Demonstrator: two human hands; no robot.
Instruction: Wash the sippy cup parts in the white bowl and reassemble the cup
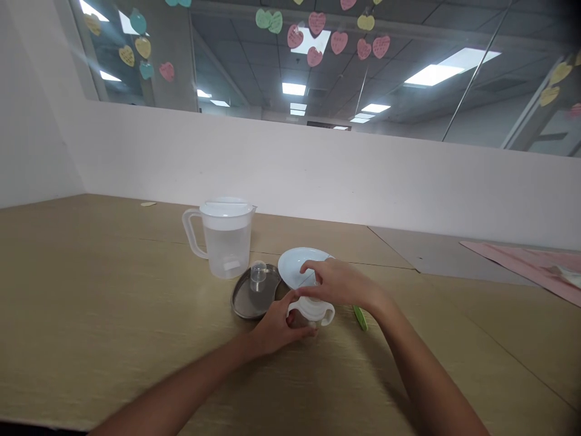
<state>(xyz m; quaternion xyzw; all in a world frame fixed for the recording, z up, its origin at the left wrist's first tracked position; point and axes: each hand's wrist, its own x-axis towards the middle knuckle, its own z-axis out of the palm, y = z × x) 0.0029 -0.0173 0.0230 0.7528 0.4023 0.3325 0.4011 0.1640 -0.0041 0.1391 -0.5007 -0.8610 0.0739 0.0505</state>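
Note:
A small two-handled cup (313,309) with a white lid stands in front of me on the table. My left hand (276,327) wraps round the cup's left side, its thumb low on the near side. Above the cup, my right hand (333,280) curls over the lid from the right, with thumb and index finger arched about its top. Something clear shows faintly between those fingers; I cannot make out its shape. Just behind lies a white plate (290,261), partly covered by my right hand. Left of it, a small clear cup (258,274) stands on a dark metal tray (245,303).
A translucent lidded pitcher (227,245) holding clear liquid stands at the back left. A green-handled utensil (360,317) lies beside my right wrist. Pink cloth (521,263) lies at the far right on a grey sheet (436,257). A white wall (290,169) closes off the back.

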